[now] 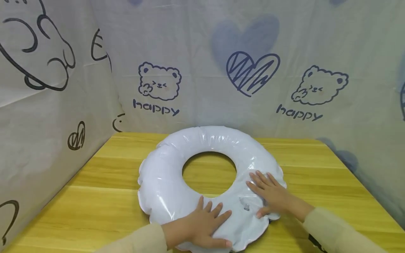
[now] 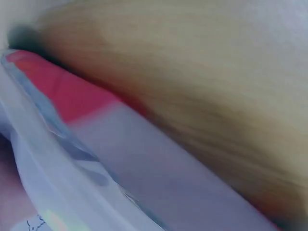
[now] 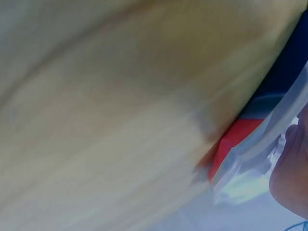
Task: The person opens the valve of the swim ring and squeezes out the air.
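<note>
A white inflatable swim ring (image 1: 164,175) lies flat on the wooden table, its round hole showing the tabletop. My left hand (image 1: 204,225) rests on the ring's near side with fingers spread and straight. On the near right part, my right hand (image 1: 269,193) presses with spread fingers, its thumb beside a small clear valve (image 1: 246,207). The film around the valve looks slack and wrinkled, while the far side is plump. Both wrist views show the ring's seam edge, with a red patch (image 2: 77,96) on its underside in the left one and red and dark blue patches in the right.
The yellow wood-grain table (image 1: 104,189) extends on both sides of the ring. Behind and to the left hangs a pale cloth (image 1: 202,102) printed with bears, hearts and the word happy. A small dark object (image 1: 316,242) shows under the right sleeve.
</note>
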A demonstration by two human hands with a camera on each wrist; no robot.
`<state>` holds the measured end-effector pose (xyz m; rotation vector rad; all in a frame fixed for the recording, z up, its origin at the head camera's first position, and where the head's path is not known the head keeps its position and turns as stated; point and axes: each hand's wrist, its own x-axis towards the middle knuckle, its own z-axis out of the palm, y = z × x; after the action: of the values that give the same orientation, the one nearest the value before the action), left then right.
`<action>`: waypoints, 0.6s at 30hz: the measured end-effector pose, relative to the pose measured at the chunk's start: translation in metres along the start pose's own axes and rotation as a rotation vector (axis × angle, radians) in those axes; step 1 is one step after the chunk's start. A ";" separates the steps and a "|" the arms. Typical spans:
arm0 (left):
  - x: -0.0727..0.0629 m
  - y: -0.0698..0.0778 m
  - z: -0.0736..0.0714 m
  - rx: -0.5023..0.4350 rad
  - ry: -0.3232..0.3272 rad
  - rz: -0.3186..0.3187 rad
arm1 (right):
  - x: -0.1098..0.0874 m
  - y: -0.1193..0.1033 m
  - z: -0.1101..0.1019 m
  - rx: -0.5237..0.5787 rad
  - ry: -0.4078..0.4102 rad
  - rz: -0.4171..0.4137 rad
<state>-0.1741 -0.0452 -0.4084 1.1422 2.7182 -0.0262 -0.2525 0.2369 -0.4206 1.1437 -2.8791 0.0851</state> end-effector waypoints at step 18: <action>0.007 0.021 0.002 -0.049 0.087 0.131 | -0.006 0.041 -0.020 -0.239 0.131 0.132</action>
<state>-0.1637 -0.0258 -0.4100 1.3344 2.6950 0.1102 -0.2755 0.2721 -0.4026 0.8734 -2.7532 -0.1685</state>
